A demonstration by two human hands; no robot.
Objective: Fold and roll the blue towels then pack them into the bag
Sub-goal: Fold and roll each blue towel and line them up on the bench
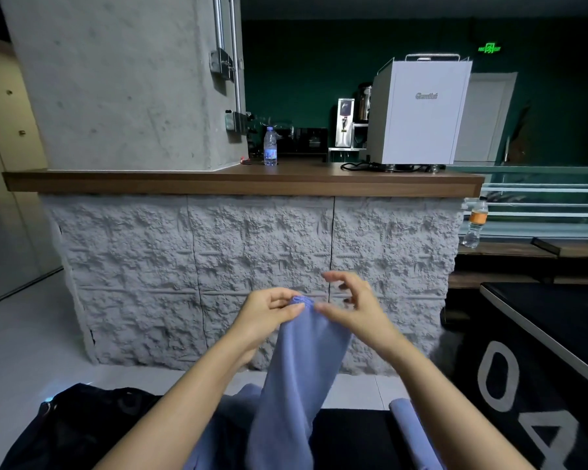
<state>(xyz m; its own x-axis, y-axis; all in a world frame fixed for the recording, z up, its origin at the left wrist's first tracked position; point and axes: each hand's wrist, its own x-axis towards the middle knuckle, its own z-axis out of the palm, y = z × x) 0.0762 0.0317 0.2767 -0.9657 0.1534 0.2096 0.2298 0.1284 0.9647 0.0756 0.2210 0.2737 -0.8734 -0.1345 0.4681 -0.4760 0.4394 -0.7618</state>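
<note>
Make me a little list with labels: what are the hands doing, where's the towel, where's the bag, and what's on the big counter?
left hand: pinches the top edge of the blue towel
right hand: fingers spread, thumb touching the same edge
blue towel: held up, hanging down, not yet rolled
rolled towel: lies at lower right on a dark surface
bag: black, at lower left
counter: water bottle and white machine stand on it
</note>
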